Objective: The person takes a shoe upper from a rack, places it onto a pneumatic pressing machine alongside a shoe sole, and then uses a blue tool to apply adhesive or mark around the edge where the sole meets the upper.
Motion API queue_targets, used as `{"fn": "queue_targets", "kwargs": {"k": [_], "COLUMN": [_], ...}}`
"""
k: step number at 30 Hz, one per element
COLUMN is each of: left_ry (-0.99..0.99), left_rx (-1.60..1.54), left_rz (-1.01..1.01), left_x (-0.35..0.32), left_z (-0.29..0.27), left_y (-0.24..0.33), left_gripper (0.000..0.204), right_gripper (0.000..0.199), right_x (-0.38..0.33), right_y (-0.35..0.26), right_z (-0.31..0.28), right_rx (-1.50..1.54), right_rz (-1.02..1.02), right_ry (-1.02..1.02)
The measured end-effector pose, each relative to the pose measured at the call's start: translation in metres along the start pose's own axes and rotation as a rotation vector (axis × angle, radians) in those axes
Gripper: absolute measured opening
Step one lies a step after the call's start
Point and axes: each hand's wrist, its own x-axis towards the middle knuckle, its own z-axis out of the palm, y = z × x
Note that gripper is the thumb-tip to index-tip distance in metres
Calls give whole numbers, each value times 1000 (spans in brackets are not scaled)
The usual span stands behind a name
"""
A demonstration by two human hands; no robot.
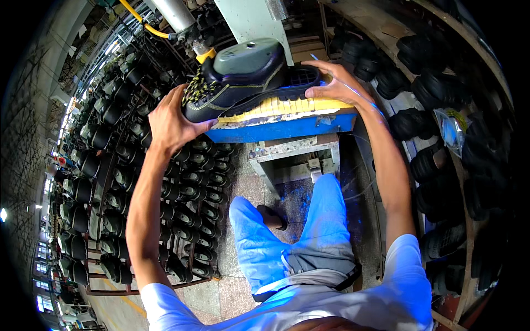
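Note:
In front of me a black shoe with black-and-yellow laces sits on a grey-green shoe last, its toe to the left. Beneath it lies a black rubber sole, and at the heel end the two are apart, with the sole's gridded inside showing. My left hand grips the toe, thumb low along the near side. With my right hand I pinch the sole's heel end between thumb and fingers. A thin bluish line crosses that hand; whether it is a stick or light I cannot tell. Under the sole is a yellow pad on a blue block.
A metal stand bears the block. Above the shoe hangs a cylinder with a yellow hose. To the left, racks hold many lasted shoes. Shelves of black soles and a clear plastic bag line the right.

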Motion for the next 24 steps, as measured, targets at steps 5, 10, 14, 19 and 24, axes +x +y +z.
{"fn": "queue_targets", "kwargs": {"k": [5, 10, 14, 19, 24], "left_ry": [-302, -365, -516, -682, -581], "left_rx": [4, -133, -161, -969, -1041], "left_rz": [26, 73, -37, -91, -64], "left_x": [47, 73, 75, 47, 41], "left_z": [11, 37, 37, 40, 46], "left_y": [8, 8, 0, -56, -60], "left_gripper": [93, 101, 111, 82, 81], "right_gripper": [99, 85, 80, 83, 83], "right_x": [2, 2, 6, 3, 6], "right_y": [-4, -4, 1, -1, 4], "right_z": [2, -1, 8, 2, 3], "right_rx": [107, 231, 310, 266, 229], "right_rz": [44, 115, 142, 176, 177], "right_ry": [16, -42, -6, -15, -8]}}
